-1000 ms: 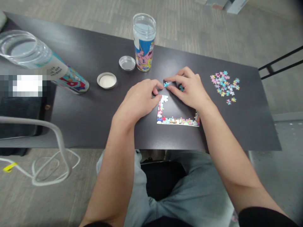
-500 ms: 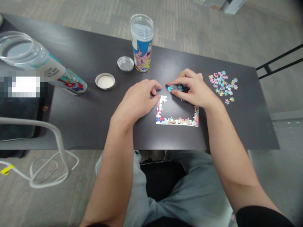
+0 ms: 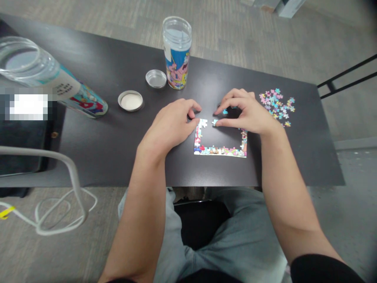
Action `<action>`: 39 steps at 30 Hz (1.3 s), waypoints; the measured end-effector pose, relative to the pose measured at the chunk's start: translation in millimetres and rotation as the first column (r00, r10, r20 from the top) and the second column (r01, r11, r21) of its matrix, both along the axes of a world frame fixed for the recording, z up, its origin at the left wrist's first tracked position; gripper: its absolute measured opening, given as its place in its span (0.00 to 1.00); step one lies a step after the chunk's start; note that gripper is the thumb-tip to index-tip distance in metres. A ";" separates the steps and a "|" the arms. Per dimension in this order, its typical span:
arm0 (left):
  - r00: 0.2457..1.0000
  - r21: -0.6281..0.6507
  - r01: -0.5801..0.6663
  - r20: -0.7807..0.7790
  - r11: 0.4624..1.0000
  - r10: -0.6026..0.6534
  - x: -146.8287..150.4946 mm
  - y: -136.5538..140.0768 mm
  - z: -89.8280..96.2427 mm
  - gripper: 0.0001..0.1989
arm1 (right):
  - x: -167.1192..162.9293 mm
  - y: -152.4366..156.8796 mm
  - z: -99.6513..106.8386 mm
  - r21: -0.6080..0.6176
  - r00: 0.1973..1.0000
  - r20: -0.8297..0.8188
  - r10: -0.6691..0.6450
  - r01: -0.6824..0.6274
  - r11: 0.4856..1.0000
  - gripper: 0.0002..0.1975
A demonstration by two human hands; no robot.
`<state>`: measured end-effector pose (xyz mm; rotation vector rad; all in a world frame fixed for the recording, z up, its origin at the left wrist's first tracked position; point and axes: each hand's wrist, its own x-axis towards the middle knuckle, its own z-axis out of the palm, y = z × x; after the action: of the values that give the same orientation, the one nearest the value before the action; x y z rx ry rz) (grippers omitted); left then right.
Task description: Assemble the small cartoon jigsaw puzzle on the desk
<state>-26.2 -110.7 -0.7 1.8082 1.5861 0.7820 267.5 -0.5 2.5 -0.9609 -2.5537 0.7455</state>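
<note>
A partly joined jigsaw puzzle border (image 3: 220, 151) lies on the dark table, its left, bottom and right sides linked around a bare middle. My left hand (image 3: 176, 122) rests at its upper left corner, thumb tip against the edge. The fingers are half curled and apart, with nothing visible between them. My right hand (image 3: 246, 110) is over the upper right side, index finger and thumb spread. Its thumb tip touches a loose light-blue and white puzzle piece (image 3: 215, 123) at the gap in the top row. Another blue piece (image 3: 225, 111) lies under the fingers; more are partly hidden.
A pile of loose puzzle pieces (image 3: 277, 104) lies at the right. A clear jar with a cartoon wrap (image 3: 177, 59) stands at the back, beside two round lids (image 3: 156, 79). Another jar (image 3: 73, 88), a black device (image 3: 23, 141) and a white cable (image 3: 70, 169) are at the left.
My right hand has shifted slightly right. A piece now lies lower, by the thumb at the border's top gap, and the blue piece formerly between finger and thumb is gone from there.
</note>
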 end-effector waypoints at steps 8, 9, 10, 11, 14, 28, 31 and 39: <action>1.000 0.000 0.000 -0.001 1.000 0.000 0.2 -0.4 1.8 0.09 | -10.7 -9.2 8.4 -0.110 1.000 -0.002 0.013 -0.013 0.994 0.09; 1.000 -0.002 -0.004 0.005 1.000 0.004 0.2 -0.4 1.5 0.10 | -12.3 -10.3 8.7 -0.104 1.000 -0.009 0.009 -0.010 0.995 0.09; 1.000 -0.004 -0.007 0.010 1.000 0.007 0.1 -0.3 1.2 0.10 | -14.1 -11.2 8.9 -0.099 1.000 -0.011 0.010 -0.011 0.995 0.09; 1.000 -0.007 -0.008 0.015 1.000 0.008 0.1 -0.3 0.9 0.11 | -15.9 -12.1 9.1 -0.096 1.000 -0.009 0.014 -0.015 0.995 0.09; 1.000 -0.007 -0.003 0.014 1.000 0.003 0.0 -0.2 0.3 0.13 | -21.1 -13.9 9.2 -0.105 1.000 0.005 0.014 -0.013 0.994 0.11; 0.998 -0.017 -0.001 -0.064 1.000 0.000 0.8 -0.5 4.6 0.15 | -19.4 -9.0 -8.5 0.045 0.998 -0.063 0.018 -0.015 0.999 0.18; 0.997 -0.016 -0.009 -0.072 1.000 0.008 0.8 0.5 3.5 0.14 | -5.3 6.4 -14.3 0.112 0.969 -0.226 -0.099 0.127 0.986 0.17; 0.994 -0.047 -0.009 -0.109 0.999 0.004 0.4 1.2 4.1 0.16 | 34.8 44.2 -36.5 0.116 0.888 -0.262 -0.378 0.417 0.901 0.15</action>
<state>-25.7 -109.5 3.5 1.8405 1.6657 0.6531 302.3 43.7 -34.0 -1.2093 -2.0794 0.4789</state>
